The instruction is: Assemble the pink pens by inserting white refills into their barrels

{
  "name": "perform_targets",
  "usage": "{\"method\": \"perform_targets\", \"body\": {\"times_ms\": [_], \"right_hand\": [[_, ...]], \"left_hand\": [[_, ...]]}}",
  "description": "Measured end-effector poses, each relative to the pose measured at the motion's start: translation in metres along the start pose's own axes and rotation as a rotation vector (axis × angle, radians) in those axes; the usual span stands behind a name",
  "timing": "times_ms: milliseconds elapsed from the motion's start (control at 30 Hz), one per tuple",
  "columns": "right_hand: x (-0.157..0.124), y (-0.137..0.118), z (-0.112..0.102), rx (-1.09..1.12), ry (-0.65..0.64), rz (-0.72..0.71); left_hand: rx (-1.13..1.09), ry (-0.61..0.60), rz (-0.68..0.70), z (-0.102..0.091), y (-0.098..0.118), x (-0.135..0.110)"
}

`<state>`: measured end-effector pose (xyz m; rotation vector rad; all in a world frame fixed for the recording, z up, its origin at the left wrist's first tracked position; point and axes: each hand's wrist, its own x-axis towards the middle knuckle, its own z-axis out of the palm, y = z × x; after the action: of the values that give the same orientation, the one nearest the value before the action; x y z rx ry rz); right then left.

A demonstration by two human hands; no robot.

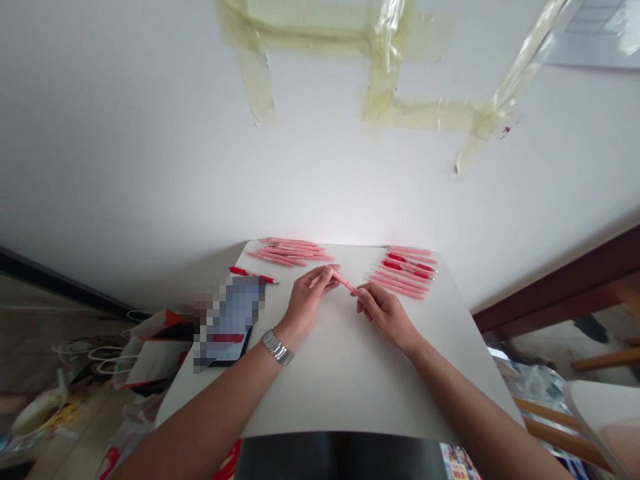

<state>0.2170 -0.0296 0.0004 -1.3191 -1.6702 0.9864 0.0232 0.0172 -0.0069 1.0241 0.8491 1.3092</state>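
Observation:
Both my hands hold one pink pen (345,281) above the middle of the white table (350,373). My left hand (306,300), with a metal watch on its wrist, pinches the pen's left end with closed fingers. My right hand (383,312) grips the pen's right end, fingers curled. A pile of pink pens (290,252) lies at the far left of the table. Another row of pink and red pens (407,270) lies at the far right. A single red pen (253,274) rests to the left of my left hand.
A blurred dark device (227,323) lies on the table's left side. Bags and clutter (145,353) sit on the floor to the left. A wooden chair (565,427) stands at the right. The white wall (320,167) behind carries strips of yellowed tape (385,100).

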Motion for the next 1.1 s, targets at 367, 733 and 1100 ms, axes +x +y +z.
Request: {"method": "perform_targets", "body": {"times_ms": [367,733,1100], "right_hand": [[0.0014,0.0016,0.0001,-0.038,0.008,0.004],[0.0017,0.0042,-0.0005,-0.072,0.024,-0.049],[0.0012,0.0043,-0.0002,-0.066,0.011,-0.056]], "left_hand": [[-0.01,0.001,-0.001,0.0007,-0.0005,-0.0004],[-0.038,0.02,-0.008,0.0018,-0.0003,0.0002],[-0.04,0.005,-0.008,0.0008,-0.0022,0.0012]]}}
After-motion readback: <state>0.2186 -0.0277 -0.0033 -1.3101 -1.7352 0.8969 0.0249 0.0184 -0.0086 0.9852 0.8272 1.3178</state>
